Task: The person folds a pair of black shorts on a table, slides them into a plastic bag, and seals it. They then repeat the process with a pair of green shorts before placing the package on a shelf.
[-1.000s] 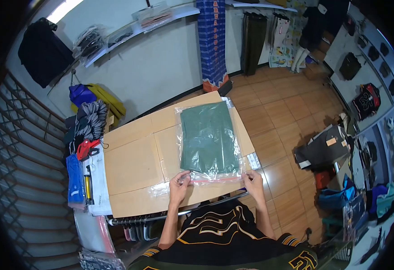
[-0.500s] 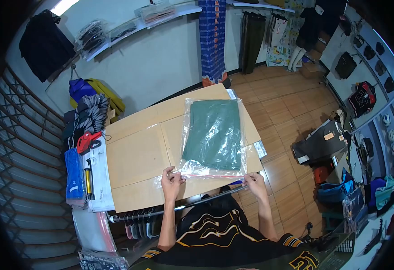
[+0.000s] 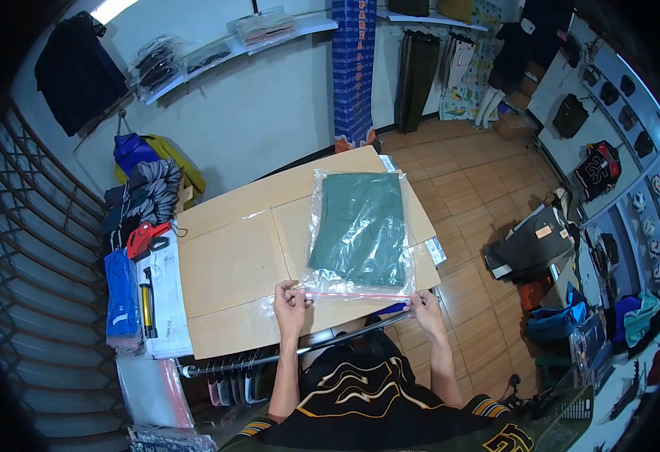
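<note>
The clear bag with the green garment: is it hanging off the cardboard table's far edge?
No, the clear bag lies flat on the cardboard table, its near edge pinched by both hands.

Clear plastic bag (image 3: 360,226) with folded green garment (image 3: 358,228) lies flat on cardboard.

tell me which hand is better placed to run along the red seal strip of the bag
Left, probably. The left hand pinches the near corner of the clear bag right where the red seal strip starts, with bare cardboard beside it. The right hand grips the other end at the table edge, steadying it.
</note>
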Tool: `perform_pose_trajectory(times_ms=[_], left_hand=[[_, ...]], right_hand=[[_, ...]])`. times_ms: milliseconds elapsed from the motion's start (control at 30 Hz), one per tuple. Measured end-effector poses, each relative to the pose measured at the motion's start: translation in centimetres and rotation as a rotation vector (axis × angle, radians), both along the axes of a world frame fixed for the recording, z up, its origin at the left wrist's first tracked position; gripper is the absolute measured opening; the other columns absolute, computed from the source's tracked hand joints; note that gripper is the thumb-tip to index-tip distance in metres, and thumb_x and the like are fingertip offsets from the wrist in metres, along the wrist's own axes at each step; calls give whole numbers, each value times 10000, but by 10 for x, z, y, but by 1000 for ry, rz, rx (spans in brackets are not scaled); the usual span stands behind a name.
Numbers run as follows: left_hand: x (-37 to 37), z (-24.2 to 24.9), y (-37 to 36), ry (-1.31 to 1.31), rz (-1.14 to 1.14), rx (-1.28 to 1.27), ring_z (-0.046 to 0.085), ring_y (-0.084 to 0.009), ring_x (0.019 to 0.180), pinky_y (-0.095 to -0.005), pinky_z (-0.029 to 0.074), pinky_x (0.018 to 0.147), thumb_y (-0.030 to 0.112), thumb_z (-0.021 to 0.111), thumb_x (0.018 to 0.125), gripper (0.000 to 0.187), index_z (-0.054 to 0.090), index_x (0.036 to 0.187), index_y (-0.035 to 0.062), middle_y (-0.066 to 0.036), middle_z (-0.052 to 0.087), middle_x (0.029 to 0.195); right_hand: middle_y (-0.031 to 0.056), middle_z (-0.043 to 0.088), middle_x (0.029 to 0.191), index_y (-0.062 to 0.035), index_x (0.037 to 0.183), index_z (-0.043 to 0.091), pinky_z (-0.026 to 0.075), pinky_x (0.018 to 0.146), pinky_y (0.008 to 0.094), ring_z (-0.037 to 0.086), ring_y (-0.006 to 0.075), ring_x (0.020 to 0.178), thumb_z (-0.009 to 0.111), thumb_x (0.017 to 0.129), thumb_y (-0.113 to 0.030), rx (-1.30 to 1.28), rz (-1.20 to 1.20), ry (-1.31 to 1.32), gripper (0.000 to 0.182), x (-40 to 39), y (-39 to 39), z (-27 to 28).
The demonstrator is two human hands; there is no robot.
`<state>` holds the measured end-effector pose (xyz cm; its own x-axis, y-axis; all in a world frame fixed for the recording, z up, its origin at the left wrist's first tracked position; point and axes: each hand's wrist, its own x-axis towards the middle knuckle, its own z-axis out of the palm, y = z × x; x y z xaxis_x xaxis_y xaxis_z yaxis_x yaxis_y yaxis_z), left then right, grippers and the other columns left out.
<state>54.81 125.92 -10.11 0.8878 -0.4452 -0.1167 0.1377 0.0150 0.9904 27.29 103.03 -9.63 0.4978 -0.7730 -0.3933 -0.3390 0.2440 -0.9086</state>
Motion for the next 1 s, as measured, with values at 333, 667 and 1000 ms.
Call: perform_pose_trajectory(times_ms=[333,667,1000], left_hand=[[2,1,1,19,-77,56,720,-154,785,-291,648,674,58,653,1044,256,497,1239,3,-99,688,930],[3,-1,-1,9,-88,21,705,-141,773,-280,639,673,38,666,1034,245,492,1205,9,-104,692,928],[0,10,-4,-48,-154,100,716,-147,817,-287,641,678,57,669,1032,312,510,1286,-33,-116,691,970]], right_hand=[[108,726,970,16,1140,656,597,646,313,738,182,823,585,1102,-334,44,-24,54,359,8,8,8],[71,740,892,-31,1068,693,574,643,288,731,156,778,642,1085,-275,22,-96,-112,250,10,13,-2],[138,757,960,28,1091,704,585,664,293,758,197,854,668,1072,-317,205,-159,-91,348,25,27,23]])
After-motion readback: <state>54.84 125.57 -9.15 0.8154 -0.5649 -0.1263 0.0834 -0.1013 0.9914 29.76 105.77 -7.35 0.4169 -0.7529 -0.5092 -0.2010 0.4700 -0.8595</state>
